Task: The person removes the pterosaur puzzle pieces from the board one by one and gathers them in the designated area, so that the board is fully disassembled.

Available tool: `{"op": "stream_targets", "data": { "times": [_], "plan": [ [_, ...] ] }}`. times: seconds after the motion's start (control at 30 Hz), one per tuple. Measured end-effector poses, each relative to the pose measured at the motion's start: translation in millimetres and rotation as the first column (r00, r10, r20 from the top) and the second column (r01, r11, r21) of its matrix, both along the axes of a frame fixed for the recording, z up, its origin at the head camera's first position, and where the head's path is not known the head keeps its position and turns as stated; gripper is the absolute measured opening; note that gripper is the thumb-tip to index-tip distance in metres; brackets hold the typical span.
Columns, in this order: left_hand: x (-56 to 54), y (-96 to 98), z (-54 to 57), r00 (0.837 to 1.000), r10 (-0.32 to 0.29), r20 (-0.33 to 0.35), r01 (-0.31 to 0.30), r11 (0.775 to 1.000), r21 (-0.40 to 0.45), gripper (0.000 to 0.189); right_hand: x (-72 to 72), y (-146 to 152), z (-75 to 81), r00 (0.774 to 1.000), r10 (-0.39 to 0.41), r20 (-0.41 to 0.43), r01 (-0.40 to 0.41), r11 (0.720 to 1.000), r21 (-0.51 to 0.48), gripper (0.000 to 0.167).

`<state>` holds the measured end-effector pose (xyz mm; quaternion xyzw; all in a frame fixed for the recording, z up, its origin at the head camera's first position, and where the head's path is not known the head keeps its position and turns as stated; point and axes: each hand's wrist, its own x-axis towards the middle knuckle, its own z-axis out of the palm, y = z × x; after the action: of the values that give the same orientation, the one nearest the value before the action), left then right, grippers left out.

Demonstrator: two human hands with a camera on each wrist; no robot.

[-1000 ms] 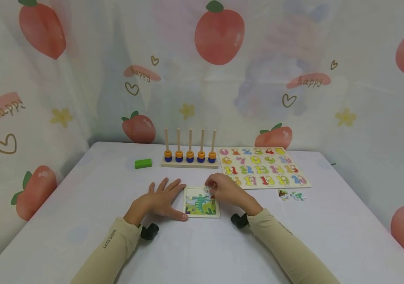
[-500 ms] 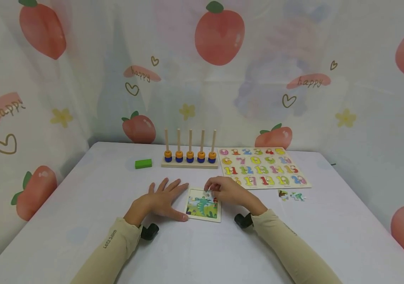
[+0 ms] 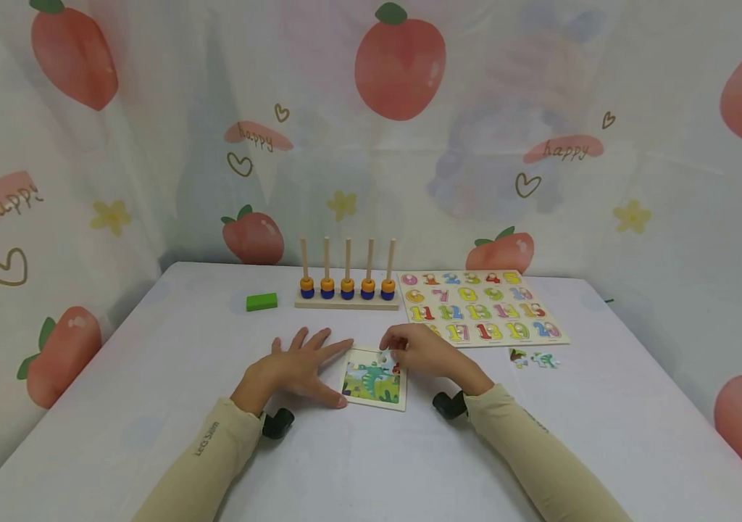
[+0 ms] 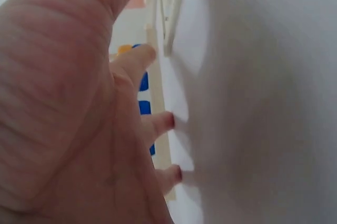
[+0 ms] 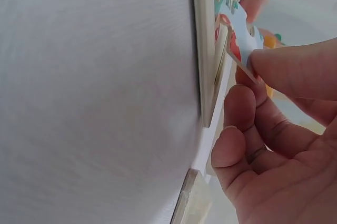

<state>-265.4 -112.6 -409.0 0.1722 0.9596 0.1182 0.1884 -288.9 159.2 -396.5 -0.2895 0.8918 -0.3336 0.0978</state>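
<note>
A small wooden tray puzzle [image 3: 374, 405] with a green dinosaur picture lies between my hands, turned slightly askew. My left hand [image 3: 296, 371] is spread at its left side, thumb and index finger at the frame's edge. The left wrist view shows the tray's pale edge [image 4: 172, 29] by those outstretched fingers. Over the tray's upper right part, my right hand [image 3: 424, 352] pinches a jigsaw piece [image 5: 242, 34] between thumb and finger. In the right wrist view this pale blue and red piece is tilted against the tray frame [image 5: 206, 66]. The fingers partly hide that corner.
Two loose jigsaw pieces, one brownish [image 3: 518, 358] and one green-and-white [image 3: 545, 360], lie to the right. Behind stand a wooden number board [image 3: 485, 308], a peg stand with orange and blue beads [image 3: 348, 304], and a green block [image 3: 261, 301].
The tray has turned slightly and shifted a little right and toward me. My right hand moved slightly right and nearer, still pinching the piece. The left hand stays spread beside the tray.
</note>
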Motion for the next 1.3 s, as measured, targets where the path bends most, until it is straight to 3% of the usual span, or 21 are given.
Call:
{"op": "stream_targets", "data": {
  "times": [0.37,0.63,0.87,1.07,1.3],
  "plan": [
    [0.7,4.8,4.8,1.0,0.023,-0.003,-0.023,1.0,-0.006,0.107,0.1,4.2,2.1,0.997,-0.079,0.009,0.08,0.996,-0.042,0.007],
    [-1.4,1.4,5.9,0.999,0.03,0.016,-0.03,0.999,0.015,0.105,-0.8,16.1,6.7,0.991,-0.13,-0.029,0.127,0.988,-0.087,0.004],
    [-1.7,-2.2,3.5,0.999,0.03,0.014,-0.031,0.996,0.078,0.105,2.2,36.0,12.1,0.986,-0.165,-0.034,0.16,0.98,-0.117,0.004],
    [-1.7,-3.9,2.0,1.0,0.009,0.003,-0.009,0.998,0.063,0.114,6.4,56.1,18.1,0.973,-0.22,-0.066,0.208,0.967,-0.147,0.006],
    [0.6,-3.8,4.5,1.0,-0.003,0.005,0.003,0.997,0.077,0.109,6.9,81.4,25.7,0.958,-0.268,-0.099,0.25,0.954,-0.167,0.011]
  ]
}}
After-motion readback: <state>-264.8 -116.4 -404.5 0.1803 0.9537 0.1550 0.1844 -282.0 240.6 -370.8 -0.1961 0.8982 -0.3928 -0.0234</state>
